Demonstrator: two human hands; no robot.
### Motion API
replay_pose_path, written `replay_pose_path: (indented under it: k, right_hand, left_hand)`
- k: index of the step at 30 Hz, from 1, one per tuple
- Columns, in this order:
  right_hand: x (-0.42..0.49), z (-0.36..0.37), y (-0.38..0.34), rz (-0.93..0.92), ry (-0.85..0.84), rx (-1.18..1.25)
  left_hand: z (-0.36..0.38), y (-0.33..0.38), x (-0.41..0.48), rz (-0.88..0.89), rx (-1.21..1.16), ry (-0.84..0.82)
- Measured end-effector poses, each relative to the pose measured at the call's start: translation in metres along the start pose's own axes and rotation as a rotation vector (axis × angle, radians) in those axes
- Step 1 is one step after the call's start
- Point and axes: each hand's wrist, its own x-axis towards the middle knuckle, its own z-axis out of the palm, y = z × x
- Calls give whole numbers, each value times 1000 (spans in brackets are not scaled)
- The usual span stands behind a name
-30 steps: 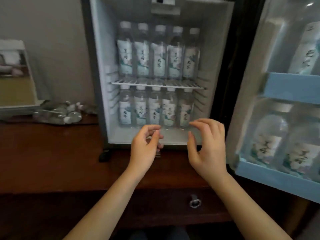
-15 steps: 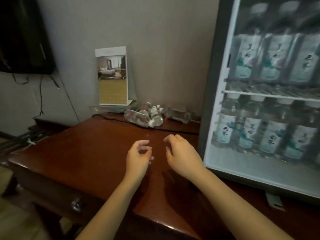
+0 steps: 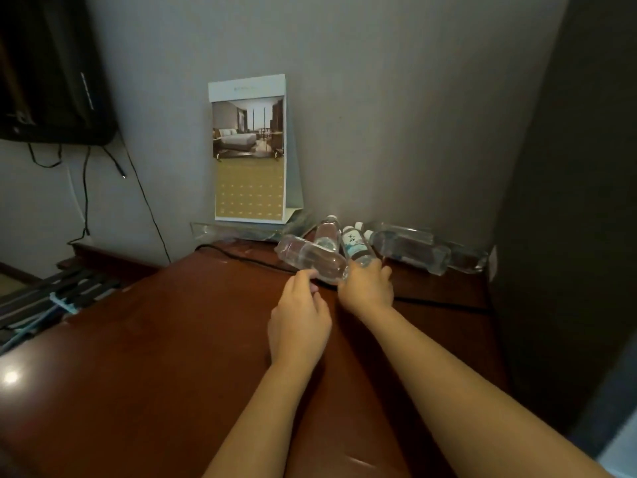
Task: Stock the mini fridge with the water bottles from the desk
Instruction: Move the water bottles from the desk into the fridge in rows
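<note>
Head view: water bottles [image 3: 410, 250] lie on the surface [image 3: 172, 339]. My right hand [image 3: 367, 288] wraps the labelled bottle [image 3: 355, 244]. My left hand [image 3: 300, 326] touches a clear bottle [image 3: 306, 255], grip unclear. Probably heavy, slick, squashy: hold mid-body.

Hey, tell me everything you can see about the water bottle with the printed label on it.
The labelled bottle is small and of clear plastic. Its white cap points away from the person, and its white label bears dark characters and a teal pattern. It sits at the back of the desk, close among other bottles. The right hand wraps its lower end and hides the base. Whether it is lifted is unclear.
</note>
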Motion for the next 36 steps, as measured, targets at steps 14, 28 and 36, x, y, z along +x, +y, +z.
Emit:
replay_pose_path:
  k: [14, 28, 36]
  right_hand:
    - [-3, 11, 5, -75, 117, 59]
    - [42, 4, 19, 24, -149, 278]
    - [31, -5, 17, 193, 105, 513]
  left_hand:
    - [-3, 8, -6, 32, 86, -119]
    - [-1, 6, -5, 48, 120, -156]
    - [0, 6, -4, 71, 129, -143]
